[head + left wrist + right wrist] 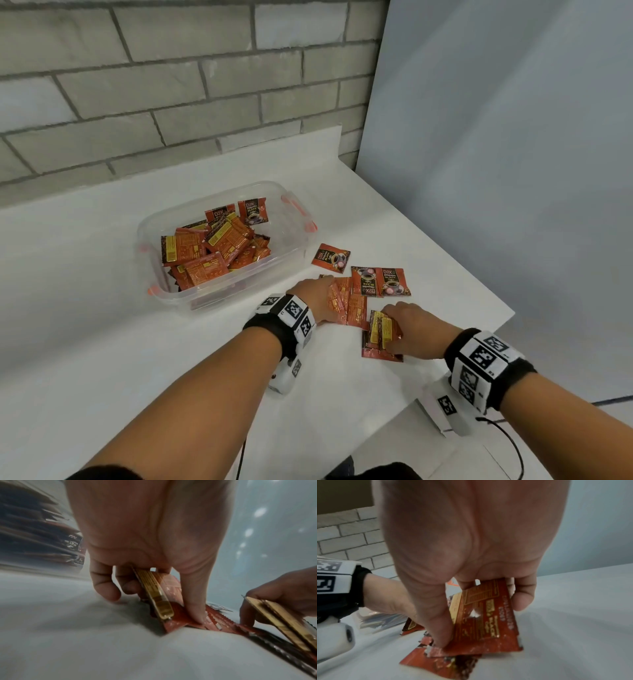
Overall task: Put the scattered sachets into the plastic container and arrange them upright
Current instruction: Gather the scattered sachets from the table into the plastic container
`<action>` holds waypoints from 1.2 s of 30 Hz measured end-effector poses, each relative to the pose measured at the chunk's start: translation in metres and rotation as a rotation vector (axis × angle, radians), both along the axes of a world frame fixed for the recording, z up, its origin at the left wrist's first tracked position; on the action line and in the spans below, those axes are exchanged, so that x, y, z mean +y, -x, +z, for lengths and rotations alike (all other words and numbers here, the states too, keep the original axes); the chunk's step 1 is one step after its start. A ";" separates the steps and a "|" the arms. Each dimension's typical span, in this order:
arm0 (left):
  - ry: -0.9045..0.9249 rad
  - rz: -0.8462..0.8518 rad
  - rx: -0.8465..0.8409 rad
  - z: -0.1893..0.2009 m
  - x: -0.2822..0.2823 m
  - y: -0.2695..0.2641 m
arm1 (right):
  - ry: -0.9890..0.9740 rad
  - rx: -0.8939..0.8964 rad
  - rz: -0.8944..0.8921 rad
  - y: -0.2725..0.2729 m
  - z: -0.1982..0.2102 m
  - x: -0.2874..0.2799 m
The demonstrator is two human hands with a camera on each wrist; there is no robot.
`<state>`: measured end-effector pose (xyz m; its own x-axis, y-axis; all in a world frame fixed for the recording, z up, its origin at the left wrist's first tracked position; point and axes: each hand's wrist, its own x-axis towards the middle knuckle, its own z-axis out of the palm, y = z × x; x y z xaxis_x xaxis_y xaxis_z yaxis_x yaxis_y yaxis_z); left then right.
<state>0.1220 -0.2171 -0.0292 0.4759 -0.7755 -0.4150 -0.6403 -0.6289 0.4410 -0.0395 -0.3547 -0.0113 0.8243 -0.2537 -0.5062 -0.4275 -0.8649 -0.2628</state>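
Observation:
A clear plastic container [171,222] with orange latches stands on the white table, holding a jumbled heap of red sachets [212,250]. To its right, loose sachets [380,281] lie flat. My left hand [318,298] rests on a few overlapping sachets [354,305]; in the left wrist view its fingers [104,586] and thumb [193,599] hold a tilted sachet [157,599]. My right hand [407,325] pinches a small stack of sachets [382,329], shown between thumb and fingers [522,596] as a red sachet [488,622] over another one [440,666] on the table.
The table's right edge [479,284] runs close to the loose sachets, with a pale blue panel [496,154] beyond it. A brick wall [154,85] stands behind the container. A single sachet [330,257] lies apart, near the container's right end.

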 end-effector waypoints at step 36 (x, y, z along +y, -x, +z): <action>0.631 0.702 0.083 0.096 0.122 -0.046 | -0.624 -0.450 -0.358 -0.113 0.081 0.030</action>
<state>0.1678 -0.0955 0.0669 0.9066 -0.4162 -0.0702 -0.1579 -0.4888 0.8580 0.0739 -0.3242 0.0692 0.9040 -0.3209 -0.2825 -0.3879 -0.3377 -0.8576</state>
